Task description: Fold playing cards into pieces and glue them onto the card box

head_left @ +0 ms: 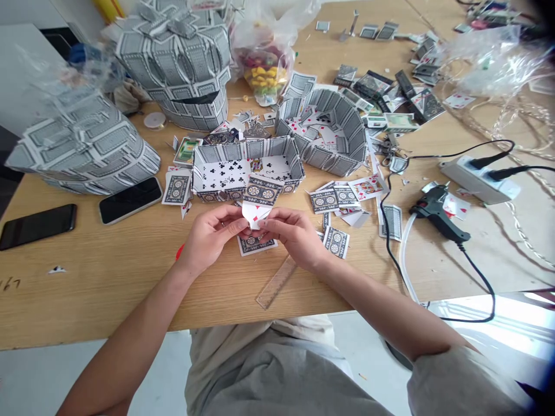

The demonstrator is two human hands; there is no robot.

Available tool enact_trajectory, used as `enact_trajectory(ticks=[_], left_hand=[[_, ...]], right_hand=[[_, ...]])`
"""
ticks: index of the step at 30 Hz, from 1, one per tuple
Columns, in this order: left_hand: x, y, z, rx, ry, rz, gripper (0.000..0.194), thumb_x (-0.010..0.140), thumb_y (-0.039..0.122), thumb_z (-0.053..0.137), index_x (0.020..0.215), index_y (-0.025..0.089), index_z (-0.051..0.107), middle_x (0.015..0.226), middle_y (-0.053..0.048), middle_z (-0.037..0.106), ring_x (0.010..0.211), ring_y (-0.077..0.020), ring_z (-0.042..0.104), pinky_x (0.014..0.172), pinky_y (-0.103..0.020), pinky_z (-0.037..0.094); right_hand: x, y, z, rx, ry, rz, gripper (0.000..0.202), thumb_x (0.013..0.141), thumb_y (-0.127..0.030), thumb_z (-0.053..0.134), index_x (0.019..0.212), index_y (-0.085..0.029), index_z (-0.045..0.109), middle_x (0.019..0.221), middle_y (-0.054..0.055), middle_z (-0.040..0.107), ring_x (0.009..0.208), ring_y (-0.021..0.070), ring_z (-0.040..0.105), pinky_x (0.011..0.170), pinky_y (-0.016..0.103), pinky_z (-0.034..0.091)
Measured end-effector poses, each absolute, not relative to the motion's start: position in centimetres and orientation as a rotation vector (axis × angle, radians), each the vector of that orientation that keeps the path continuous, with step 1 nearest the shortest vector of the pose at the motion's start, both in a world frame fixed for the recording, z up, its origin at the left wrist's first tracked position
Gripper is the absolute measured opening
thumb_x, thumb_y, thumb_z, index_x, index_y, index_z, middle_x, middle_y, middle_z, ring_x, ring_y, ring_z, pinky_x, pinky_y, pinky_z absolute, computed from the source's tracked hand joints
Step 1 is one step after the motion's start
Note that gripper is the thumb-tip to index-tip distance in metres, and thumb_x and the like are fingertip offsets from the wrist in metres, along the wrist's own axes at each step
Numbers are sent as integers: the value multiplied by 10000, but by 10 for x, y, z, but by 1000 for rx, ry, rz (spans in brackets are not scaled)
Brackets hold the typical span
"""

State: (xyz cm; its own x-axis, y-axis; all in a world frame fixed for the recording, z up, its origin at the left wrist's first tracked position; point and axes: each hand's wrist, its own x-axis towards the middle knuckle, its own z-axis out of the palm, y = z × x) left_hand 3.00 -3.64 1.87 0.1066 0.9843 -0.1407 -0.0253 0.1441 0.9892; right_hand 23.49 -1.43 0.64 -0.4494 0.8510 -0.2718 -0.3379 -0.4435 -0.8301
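Observation:
Between my two hands is a playing card, bent so that its dark patterned back shows above and its white face with red diamonds below. My left hand pinches its lower left edge, fingers closed. My right hand pinches the lower right edge the same way. Just behind the card stands a box made of playing cards, its floor lined with club cards. Beneath my hands lies another patterned card. A clear ruler lies by my right hand, partly covered by it.
Loose cards and a glue gun with its cable lie to the right, near a power strip. A round card basket stands behind. Two phones and large card-built baskets are at left.

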Motion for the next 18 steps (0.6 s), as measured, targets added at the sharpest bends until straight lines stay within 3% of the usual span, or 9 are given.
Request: enact_trajectory(ticks=[18], left_hand=[[30, -36, 22, 1316, 1304, 980, 355, 897, 522, 821, 829, 179, 763, 699, -20, 717, 655, -165, 664, 652, -276, 569]], right_hand=[[231, -18, 7, -961, -1059, 1864, 381, 736, -514, 968, 851, -182, 819, 841, 72, 831, 798, 231, 792, 733, 344, 662]])
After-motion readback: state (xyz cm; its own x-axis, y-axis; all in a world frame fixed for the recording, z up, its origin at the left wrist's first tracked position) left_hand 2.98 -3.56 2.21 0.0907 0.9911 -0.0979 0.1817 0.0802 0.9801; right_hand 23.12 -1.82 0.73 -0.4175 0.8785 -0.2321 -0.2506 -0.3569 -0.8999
